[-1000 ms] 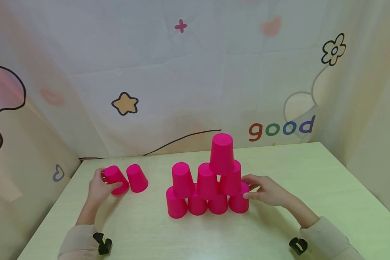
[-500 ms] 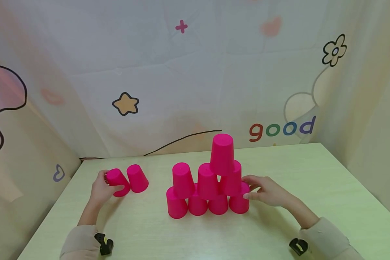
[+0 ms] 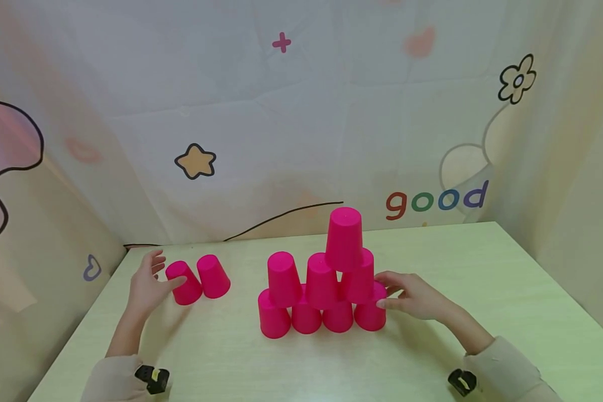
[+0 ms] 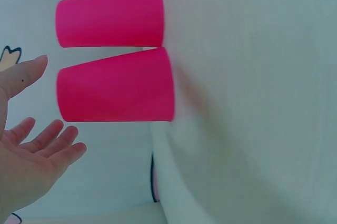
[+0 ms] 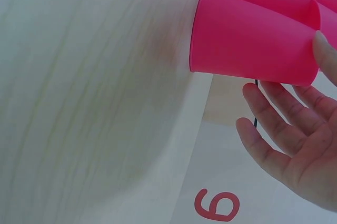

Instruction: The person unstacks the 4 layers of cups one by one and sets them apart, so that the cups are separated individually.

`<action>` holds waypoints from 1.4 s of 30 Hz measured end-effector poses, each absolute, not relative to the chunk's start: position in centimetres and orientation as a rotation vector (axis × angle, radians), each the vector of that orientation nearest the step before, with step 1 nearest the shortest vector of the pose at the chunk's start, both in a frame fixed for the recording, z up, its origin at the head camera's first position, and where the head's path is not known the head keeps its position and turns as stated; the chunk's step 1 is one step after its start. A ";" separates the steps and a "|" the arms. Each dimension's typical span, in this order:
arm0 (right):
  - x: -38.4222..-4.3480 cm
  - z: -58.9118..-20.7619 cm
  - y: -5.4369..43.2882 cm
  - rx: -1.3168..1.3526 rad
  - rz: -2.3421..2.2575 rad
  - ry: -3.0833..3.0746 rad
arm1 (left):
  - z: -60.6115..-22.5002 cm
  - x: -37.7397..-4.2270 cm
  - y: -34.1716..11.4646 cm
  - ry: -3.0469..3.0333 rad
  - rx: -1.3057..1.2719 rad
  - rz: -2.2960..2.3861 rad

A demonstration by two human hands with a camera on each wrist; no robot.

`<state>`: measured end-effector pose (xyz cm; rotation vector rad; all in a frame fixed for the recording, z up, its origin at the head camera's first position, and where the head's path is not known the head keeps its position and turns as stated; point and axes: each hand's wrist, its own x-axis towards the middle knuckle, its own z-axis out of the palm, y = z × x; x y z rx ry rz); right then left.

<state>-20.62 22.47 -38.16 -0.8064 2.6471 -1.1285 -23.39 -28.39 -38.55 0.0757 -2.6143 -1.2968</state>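
My left hand (image 3: 148,287) is held beside a bright pink upside-down cup (image 3: 184,286), its fingers spread and holding nothing. In the left wrist view the thumb (image 4: 29,74) and fingers stand apart from that cup (image 4: 116,88). A second pink upside-down cup (image 3: 213,277) stands right next to it. My right hand (image 3: 414,296) is at the right end of a stack, around the end cup of the bottom row (image 3: 369,316). Its thumb overlaps that cup (image 5: 247,40) near the narrow end in the right wrist view, and the relaxed fingers lie along its far side.
Pink cups form a stepped stack: several in the bottom row, three in the middle row (image 3: 283,279), and one top cup (image 3: 344,240) toward the right. All stand on a pale wooden table (image 3: 301,368). A printed curtain (image 3: 301,123) hangs behind the table.
My left hand first gripped the left loose cup and shifted it slightly right, close to its neighbour. Now its fingers have let go and drawn back left. The right hand and stack have not moved.
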 end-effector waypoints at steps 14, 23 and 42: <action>-20.7 -38.3 22.7 -0.806 -1.129 2.649 | -34.7 -21.7 -24.9 -2.567 -0.135 -1.239; -20.6 -38.3 22.6 -0.799 -1.141 2.644 | -33.1 -21.0 -22.4 -2.577 -0.245 -1.234; -20.6 -38.2 22.5 -0.808 -1.142 2.641 | -31.7 -19.7 -18.0 -2.478 -0.521 -1.276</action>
